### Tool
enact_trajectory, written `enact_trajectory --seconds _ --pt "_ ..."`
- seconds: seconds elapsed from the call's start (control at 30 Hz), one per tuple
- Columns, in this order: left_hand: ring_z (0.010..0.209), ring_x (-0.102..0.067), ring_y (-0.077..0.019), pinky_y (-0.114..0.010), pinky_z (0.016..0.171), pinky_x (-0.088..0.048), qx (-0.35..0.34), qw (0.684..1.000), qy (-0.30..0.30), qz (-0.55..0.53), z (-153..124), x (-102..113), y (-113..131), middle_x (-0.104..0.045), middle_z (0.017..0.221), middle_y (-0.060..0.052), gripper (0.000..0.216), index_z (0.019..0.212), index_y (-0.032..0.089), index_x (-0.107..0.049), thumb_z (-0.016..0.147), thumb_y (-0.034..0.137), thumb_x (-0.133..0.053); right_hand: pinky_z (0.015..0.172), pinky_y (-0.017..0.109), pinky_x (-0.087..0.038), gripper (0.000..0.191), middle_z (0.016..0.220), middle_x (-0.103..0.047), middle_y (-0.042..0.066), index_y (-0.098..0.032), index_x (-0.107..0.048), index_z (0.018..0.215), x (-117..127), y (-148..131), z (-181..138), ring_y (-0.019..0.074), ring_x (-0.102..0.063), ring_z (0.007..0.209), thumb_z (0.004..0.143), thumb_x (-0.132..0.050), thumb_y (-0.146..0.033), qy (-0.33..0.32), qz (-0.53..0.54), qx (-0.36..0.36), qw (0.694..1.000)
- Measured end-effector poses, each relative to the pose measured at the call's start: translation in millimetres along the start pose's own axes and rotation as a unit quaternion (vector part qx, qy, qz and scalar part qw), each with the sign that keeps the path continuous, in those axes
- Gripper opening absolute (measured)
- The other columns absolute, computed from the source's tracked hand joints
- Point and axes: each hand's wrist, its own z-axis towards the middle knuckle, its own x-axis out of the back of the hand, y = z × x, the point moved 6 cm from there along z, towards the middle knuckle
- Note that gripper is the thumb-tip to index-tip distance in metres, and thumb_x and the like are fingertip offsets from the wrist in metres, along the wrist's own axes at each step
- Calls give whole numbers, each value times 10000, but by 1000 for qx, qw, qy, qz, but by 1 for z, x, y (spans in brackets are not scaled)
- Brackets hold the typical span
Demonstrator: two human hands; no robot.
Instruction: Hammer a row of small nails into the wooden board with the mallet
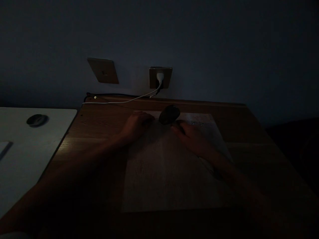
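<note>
Nearest us, the left forearm point(74, 172) and the right forearm point(239, 179) run up from the bottom edge, across a wooden table point(249, 132) and onto a pale mat point(169, 179) lying flat on it. The hands meet at the mat's far edge, on either side of a dark rounded lump point(169, 114).

The left hand point(137, 126) lies palm down with its fingers loosely bent and their tips just beside the lump. The right hand point(193, 137) comes in from the other side, fingers stretched toward its underside. The room is so dim that we cannot tell whether either hand has closed on the lump or only rests against it. Nor can we tell whether the lump sits on the mat or is tipped up off it.

Behind the lump, a white cable point(119, 101) trails along the table's back edge to a plug point(159, 77) in a wall socket point(167, 81). A blank plate point(103, 70) sits on the wall further left. A white table point(50, 149) adjoins on the left, with a small round thing point(37, 120) on it.

We judge the gloom to be the main hazard, since fingers placed by feel may land off-centre. The lump is rounded and lies at the mat's very edge. A loose hold could let it roll onto bare wood toward the cable, and a forward push might drag the mat along.
</note>
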Motion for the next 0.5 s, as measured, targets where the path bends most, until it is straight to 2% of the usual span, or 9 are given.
enact_trajectory --seconds 0.07,0.23,0.4,0.5 --pt "1017 -720 -231 -386 983 -557 -17 1000 7 14 -2 -3 2 -784 1018 -81 241 1033 194 -796 898 144 -603 672 316 -440 251 808 -695 52 -231 -607 906 -2 -2 1 225 -670 756 1031 -479 -407 -3 1 -3 1000" --pt "962 -721 -207 -330 908 -565 -15 1000 11 0 -3 -4 -1 -777 1012 -75 194 992 184 -793 876 149 -642 692 322 -430 257 831 -692 59 -224 -604 898 -7 -5 4 235 -673 792 1036 -478 -401 -11 -18 0 1000" --pt "894 -742 -176 -259 825 -569 40 998 24 -49 -4 -2 -5 -788 1028 -55 440 1271 173 -690 837 109 -658 694 310 -431 244 831 -704 53 -218 -625 948 -14 -15 11 229 -692 802 1054 -480 -384 -22 -15 15 1000" --pt "842 -743 -172 -234 758 -559 61 997 23 -51 -5 -1 -6 -786 990 -50 491 1311 166 -653 824 111 -675 701 309 -443 240 864 -730 62 -218 -647 1056 -18 -22 15 241 -709 835 1062 -480 -391 -25 -19 33 999"
